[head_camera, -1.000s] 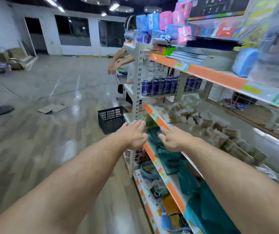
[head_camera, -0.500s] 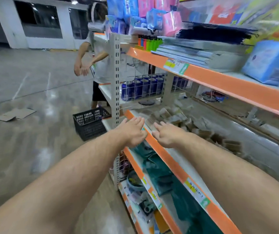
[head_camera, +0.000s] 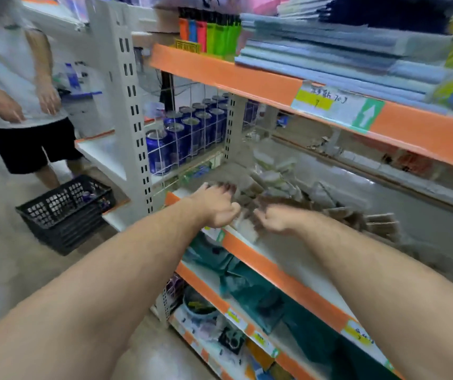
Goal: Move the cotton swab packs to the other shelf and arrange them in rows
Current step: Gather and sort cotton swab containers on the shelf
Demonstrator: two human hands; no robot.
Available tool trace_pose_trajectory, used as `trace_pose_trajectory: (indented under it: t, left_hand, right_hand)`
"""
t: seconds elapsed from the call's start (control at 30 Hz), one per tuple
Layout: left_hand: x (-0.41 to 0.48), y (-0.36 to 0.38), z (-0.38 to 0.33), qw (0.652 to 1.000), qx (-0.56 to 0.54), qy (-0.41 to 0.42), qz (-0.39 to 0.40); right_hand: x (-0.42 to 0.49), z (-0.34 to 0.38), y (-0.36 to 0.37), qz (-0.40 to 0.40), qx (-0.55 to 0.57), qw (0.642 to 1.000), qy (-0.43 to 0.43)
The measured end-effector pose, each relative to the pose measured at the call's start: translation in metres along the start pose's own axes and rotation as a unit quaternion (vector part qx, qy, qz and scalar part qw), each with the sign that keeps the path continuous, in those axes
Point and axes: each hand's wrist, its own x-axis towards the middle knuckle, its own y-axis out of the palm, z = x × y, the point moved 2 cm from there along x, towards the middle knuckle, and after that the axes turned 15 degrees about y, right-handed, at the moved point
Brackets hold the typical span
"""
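cotton swab packs [head_camera: 274, 182]: blurred, brownish-white, loosely heaped, unsorted, along middle shelf [head_camera: 261, 259].

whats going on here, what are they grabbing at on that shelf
A person reaches with both hands into a loose pile of cotton swab packs on the middle shelf. The left hand and right hand are close together at the front of the pile; blur hides whether either grips a pack. Nearby, another person stands by a black basket on the floor.
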Motion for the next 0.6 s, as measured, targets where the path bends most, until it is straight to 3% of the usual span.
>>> trace_pose_trajectory:
  t: [0.17, 0.4, 0.6]
  left_hand:
    - [0.023, 0.014, 0.009, 0.999, 0.002, 0.044, 0.022]
    - [0.041, 0.032, 0.010, 0.996, 0.023, 0.082, 0.036]
    - [0.050, 0.031, 0.009, 0.992, 0.077, 0.092, -0.042]
  right_hand:
    - [0.019, -0.005, 0.004, -0.030, -0.007, 0.998, 0.047]
    - [0.028, -0.001, 0.016, -0.069, 0.007, 0.997, 0.045]
    - [0.035, -0.003, 0.031, -0.077, 0.012, 0.997, 0.021]
